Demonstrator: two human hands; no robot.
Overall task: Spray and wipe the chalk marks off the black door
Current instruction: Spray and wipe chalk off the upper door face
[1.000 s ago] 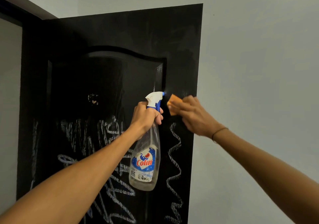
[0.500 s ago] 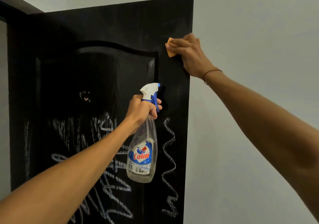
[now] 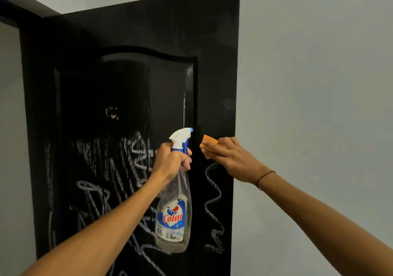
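Door (image 3: 131, 31) stands black before us, chalk marks (image 3: 110, 169) low on it | our left hand (image 3: 172, 161) curls round the spray bottle (image 3: 173, 218) neck | our right hand (image 3: 231, 158) presses the orange cloth (image 3: 209, 143) with flat fingers above the zigzag (image 3: 213, 207)

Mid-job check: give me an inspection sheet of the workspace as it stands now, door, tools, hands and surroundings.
Surface: black door, upper part dark and free of chalk; chalk marks on the lower panel, zigzag on the right stile.
Job's things: spray bottle, upright, nozzle toward the door; orange cloth against the stile above the zigzag.
Clutter: nothing seen.
Grips: left hand grips the bottle neck; right hand presses the cloth.
Cables: nothing seen.
Surroundings: pale wall, door frame.
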